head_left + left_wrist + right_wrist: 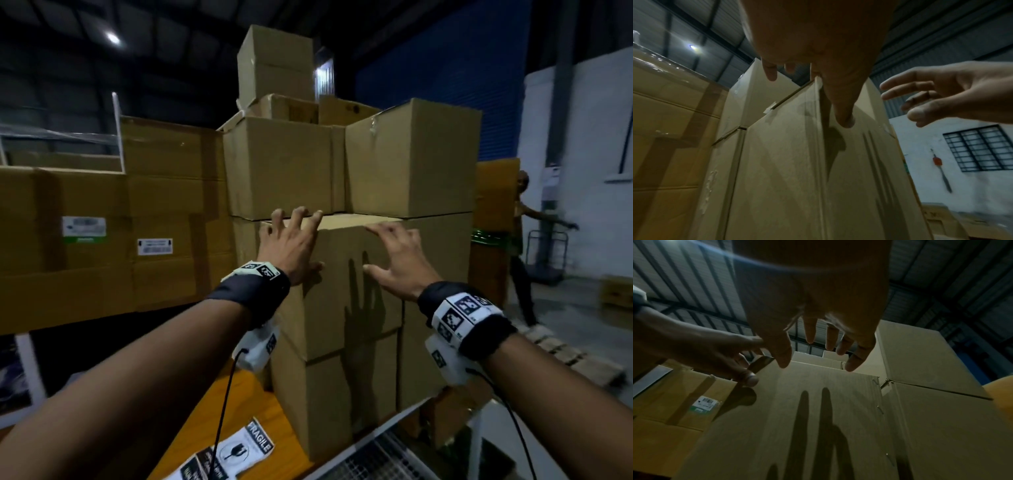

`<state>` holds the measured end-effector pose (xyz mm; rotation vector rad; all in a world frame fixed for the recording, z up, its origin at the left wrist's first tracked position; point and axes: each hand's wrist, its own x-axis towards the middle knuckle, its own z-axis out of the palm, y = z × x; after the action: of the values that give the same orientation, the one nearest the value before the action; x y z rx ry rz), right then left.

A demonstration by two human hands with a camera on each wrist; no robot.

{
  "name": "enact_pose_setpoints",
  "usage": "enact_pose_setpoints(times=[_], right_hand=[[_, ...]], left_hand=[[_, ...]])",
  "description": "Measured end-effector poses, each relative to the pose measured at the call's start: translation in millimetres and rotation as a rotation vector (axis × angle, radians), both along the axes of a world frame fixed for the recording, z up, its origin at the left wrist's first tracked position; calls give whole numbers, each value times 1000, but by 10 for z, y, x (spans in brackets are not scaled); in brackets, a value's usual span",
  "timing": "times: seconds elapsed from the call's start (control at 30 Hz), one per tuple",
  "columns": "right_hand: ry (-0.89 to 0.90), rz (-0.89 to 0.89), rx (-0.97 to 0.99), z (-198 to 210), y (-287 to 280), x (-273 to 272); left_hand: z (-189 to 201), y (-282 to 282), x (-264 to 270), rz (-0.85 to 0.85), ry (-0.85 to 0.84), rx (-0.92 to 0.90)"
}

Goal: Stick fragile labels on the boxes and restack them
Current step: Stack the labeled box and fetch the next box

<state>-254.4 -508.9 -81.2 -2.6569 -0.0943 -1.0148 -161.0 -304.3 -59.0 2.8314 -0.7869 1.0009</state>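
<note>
A plain brown cardboard box point(346, 274) tops the front stack at chest height. My left hand point(294, 236) is on its upper left corner, fingers spread up to the top edge and thumb against the front face. In the left wrist view the left hand point(818, 81) straddles the box's vertical edge point(819, 146). My right hand point(394, 253) hovers with fingers spread just off the front face and throws a shadow on it; it holds nothing. Several black-and-white fragile labels point(253, 445) lie on the orange table point(212, 404) below my left arm.
More boxes point(281, 164) are stacked behind and above the front one, with a taller box point(411, 157) to the right. Labelled cartons point(85, 240) fill the left. A person point(520, 240) stands at the right near a wooden pallet point(582, 356). A metal mesh rack point(394, 452) lies below.
</note>
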Motion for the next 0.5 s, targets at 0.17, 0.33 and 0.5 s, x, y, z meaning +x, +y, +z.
enact_pose_setpoints(times=[0.17, 0.33, 0.5], right_hand=[[-31, -44, -77, 135, -217, 282], [58, -118, -141, 170, -323, 440], [135, -27, -34, 101, -336, 568]], left_hand=[[-28, 57, 106, 50, 5, -11], [-25, 333, 16, 65, 75, -62], [-65, 361, -22, -22, 174, -215]])
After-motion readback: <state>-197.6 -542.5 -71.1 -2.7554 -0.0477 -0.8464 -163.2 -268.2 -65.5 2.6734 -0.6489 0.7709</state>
